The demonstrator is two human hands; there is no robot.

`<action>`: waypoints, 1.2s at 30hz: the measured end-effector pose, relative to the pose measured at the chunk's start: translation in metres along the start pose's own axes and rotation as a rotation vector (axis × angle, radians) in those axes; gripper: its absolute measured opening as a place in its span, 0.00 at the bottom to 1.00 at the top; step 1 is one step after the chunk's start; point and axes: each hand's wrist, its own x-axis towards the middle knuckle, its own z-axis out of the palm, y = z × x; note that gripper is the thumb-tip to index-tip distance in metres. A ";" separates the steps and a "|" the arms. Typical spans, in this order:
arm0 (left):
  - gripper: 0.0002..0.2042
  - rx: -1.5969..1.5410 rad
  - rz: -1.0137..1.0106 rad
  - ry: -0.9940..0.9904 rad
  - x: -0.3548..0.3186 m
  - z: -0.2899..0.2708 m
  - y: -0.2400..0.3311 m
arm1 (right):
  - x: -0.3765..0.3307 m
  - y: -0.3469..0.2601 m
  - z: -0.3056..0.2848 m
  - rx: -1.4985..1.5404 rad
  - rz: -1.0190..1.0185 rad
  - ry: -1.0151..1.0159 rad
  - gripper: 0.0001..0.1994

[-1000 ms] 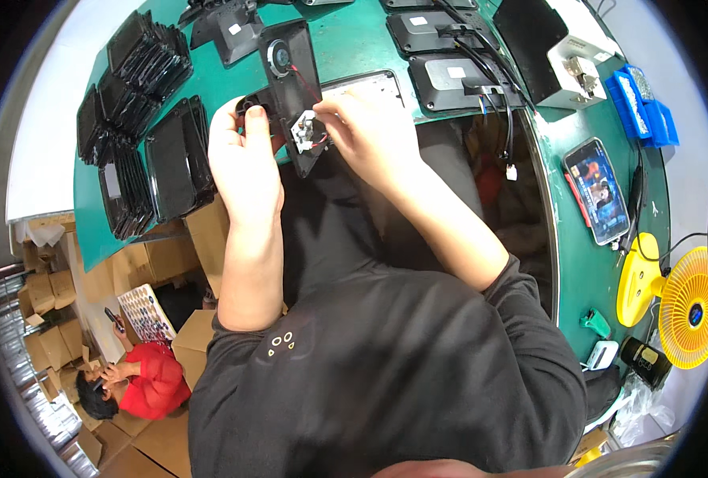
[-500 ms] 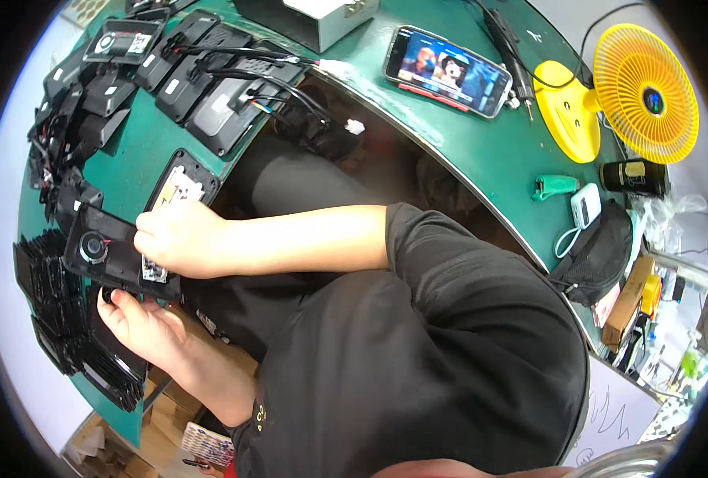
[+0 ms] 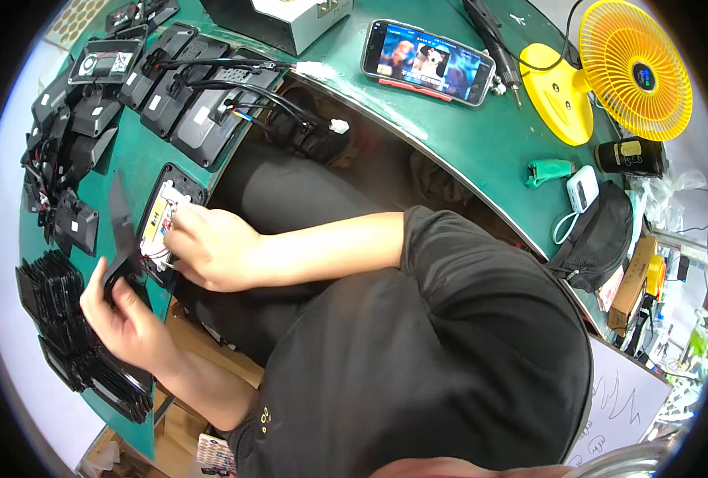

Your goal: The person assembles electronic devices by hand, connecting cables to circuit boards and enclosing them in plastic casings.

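Since half a second earlier, both hands had shifted right along the green bench [image 3: 465, 135], and the left hand [image 3: 127, 315] had lifted a thin black cover [image 3: 120, 231] clear, gripping its lower end so it stood nearly upright. The right hand [image 3: 210, 251] rested closed, fingertips pinching at the small wires on the open black unit [image 3: 162, 219] lying at the bench edge. To do this well, the wires probably needed tucking flat inside the housing first, with the cover kept steady just beside it and lowered squarely, so nothing got trapped.
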 end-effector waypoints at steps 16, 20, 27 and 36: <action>0.36 0.134 0.052 -0.717 0.009 0.009 -0.047 | -0.027 -0.001 0.020 0.008 0.467 -0.353 0.11; 0.35 0.109 0.007 -0.671 0.011 0.008 -0.043 | -0.016 0.004 0.012 -0.226 0.225 -0.272 0.10; 0.36 0.070 -0.046 -0.690 0.007 -0.003 -0.054 | -0.011 0.005 0.015 -0.179 0.058 -0.227 0.08; 0.36 0.044 -0.047 -0.737 0.007 0.000 -0.061 | -0.002 0.001 0.014 -0.072 0.244 -0.198 0.10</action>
